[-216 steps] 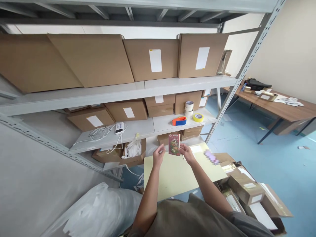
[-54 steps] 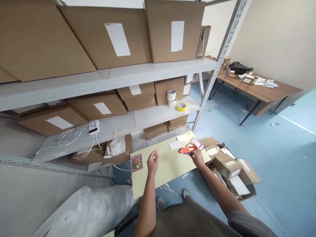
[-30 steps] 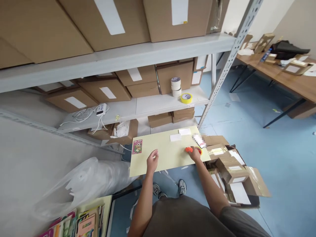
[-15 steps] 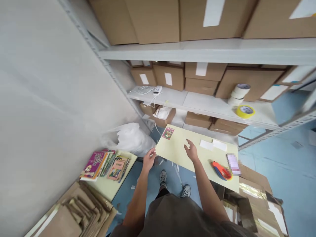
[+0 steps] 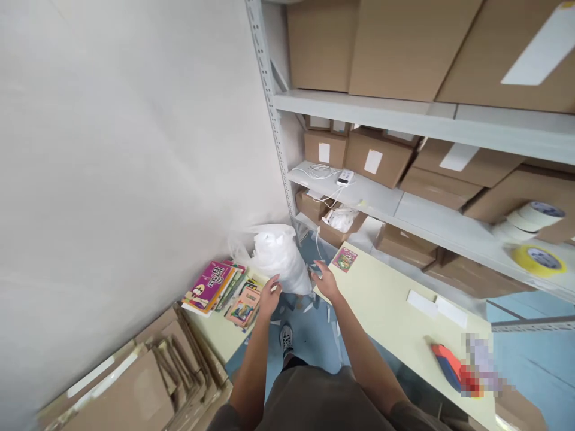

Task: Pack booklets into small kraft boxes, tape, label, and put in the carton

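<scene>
My left hand (image 5: 270,296) hovers with fingers apart and nothing in it, just right of the stacked books (image 5: 242,305) on the left table (image 5: 214,340). Fingers spread, my right hand (image 5: 325,280) is empty over the left edge of the pale yellow table (image 5: 381,299). Close to it on that table lies a small pink picture card (image 5: 345,259). A purple book (image 5: 210,286) tops the pile at the far left. Between the two tables stands a white plastic bag (image 5: 281,257), behind my hands.
White paper slips (image 5: 436,307), a red and blue tape dispenser (image 5: 449,365) and a blurred phone lie on the right table. Shelves (image 5: 377,200) hold cartons and tape rolls (image 5: 539,260). Flattened cardboard (image 5: 130,395) leans at lower left. Paper scraps litter the floor.
The view has turned left, so tables and shelves appear farther right. My right hand has moved left from the table's middle to its left edge. My left hand has come near the books.
</scene>
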`<state>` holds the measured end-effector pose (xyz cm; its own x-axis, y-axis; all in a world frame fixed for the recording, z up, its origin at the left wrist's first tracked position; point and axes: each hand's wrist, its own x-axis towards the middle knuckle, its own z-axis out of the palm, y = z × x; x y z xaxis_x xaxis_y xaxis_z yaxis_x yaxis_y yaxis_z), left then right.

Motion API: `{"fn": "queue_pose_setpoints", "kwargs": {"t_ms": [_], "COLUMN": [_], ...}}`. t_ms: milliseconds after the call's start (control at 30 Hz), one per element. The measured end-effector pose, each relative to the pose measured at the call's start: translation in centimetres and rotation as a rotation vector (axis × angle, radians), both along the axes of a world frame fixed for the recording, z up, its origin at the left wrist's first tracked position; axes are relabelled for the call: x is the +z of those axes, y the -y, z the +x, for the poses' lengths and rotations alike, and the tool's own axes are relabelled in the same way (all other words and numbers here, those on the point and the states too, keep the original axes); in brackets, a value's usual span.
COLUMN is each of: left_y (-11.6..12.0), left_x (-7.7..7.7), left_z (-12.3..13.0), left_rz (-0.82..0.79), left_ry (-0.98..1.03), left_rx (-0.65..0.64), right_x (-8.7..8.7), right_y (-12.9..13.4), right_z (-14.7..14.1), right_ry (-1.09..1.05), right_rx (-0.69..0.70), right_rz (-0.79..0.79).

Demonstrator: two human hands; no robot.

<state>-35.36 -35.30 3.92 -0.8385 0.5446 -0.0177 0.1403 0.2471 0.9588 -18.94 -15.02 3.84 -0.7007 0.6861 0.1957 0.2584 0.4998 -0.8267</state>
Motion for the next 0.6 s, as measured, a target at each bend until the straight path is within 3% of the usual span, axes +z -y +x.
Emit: {"fn": "queue_pose_setpoints", "kwargs": {"t_ms": [200, 367, 500, 600], "left_y": [0.4, -1.0, -3.3, -4.7], "left_x": [-3.4, -5.6, -7.1, -8.3], "left_z": [-10.6, -17.9, -21.8, -23.1], "left_rz": [0.058, 0.028, -0.055, -0.274], "left_ry": [0.118, 0.179, 0.067, -0.119], "left_rx": [0.030, 0.032, -0.099, -0.222], "right_x": [-0.7, -0.7, -2.0, -3.3], "right_y": [1.4, 2.2, 3.0, 3.5], "right_z": [-10.6, -18.5, -22.4, -23.5], "right_ry": [0.146, 0.237, 0.258, 0.296], "right_rx": [0.043, 0.090, 0.102, 0.116], "right_rz": [0.067, 0.067, 0.055, 0.037]}}
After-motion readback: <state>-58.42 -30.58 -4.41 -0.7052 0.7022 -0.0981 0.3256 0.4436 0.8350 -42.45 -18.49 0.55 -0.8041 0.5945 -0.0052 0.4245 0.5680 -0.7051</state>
